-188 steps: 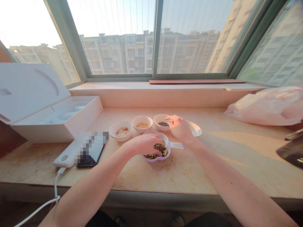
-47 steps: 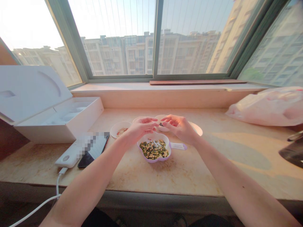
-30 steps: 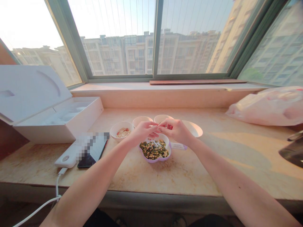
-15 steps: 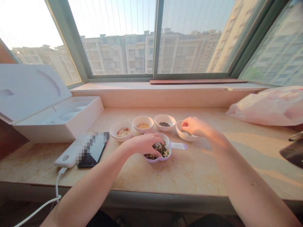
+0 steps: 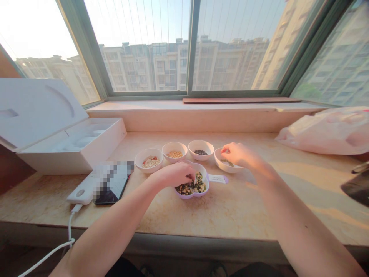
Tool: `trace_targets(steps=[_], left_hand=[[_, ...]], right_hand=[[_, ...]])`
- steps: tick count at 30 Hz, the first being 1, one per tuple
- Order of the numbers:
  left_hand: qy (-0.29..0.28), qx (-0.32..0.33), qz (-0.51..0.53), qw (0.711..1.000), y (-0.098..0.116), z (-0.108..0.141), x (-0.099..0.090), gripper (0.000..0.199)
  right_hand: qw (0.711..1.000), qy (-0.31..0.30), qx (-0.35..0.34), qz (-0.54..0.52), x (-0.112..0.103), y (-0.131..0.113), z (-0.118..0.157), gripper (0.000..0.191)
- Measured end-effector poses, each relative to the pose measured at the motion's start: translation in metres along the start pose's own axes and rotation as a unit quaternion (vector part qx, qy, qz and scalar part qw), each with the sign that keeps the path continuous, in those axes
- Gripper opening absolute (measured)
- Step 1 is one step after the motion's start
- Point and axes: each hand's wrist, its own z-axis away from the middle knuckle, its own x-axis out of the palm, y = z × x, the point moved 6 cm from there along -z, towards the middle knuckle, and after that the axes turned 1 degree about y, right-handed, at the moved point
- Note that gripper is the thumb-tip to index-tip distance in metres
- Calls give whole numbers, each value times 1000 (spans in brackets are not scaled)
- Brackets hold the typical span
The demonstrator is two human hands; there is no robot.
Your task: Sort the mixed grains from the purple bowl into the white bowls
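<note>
A purple-rimmed bowl with a labelled handle holds a mix of dark, green and pale seeds. Over its far left part is my left hand, its fingertips pinched together at the mix; a small pale piece seems to show by them. My right hand reaches into the rightmost white bowl, fingers closed, and what they pinch is too small to name. To the left stand three more white bowls: one with dark seeds, one with yellow grains, one with pale flat seeds and reddish bits.
An open white box stands on the left of the stone counter. In front of it lie a white power bank with a cable and a black phone. A plastic bag rests at the right, near a dark object.
My left hand's fingers have drawn from spread over the mix into a pinch, lifting off its front part. My right hand has stayed at the rightmost bowl, with only slight finger movement.
</note>
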Motion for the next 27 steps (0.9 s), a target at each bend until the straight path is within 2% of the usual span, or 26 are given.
trace_targets(steps=[3,7,12,15,18,21,24,27], left_hand=[[15,5,10,1000,-4,0,1,19],[7,9,6,1000,-3,-1,0,17],[-3,-7,10,1000,0,-1,-3,14],[21,-21,27,999,2,0,-9,12],[70,-37,64,995,3,-1,-17,15],[129,-57,168,976,2,-2,-26,19],[162,-93,297,937,-4,0,-30,24],[193,-110,371,902,-7,3,-36,25]], right_hand=[[998,-29,42,25,-5,-7,6,19],[999,-3,47,26,-15,-18,11,24],[999,19,37,20,-17,-22,12,24],[999,41,31,9,-17,-24,13,23],[998,64,28,-5,-19,-27,14,25],[998,61,11,-29,-18,-33,16,26],[998,51,-2,-45,-16,-37,18,29],[998,51,-14,-46,-14,-40,19,29]])
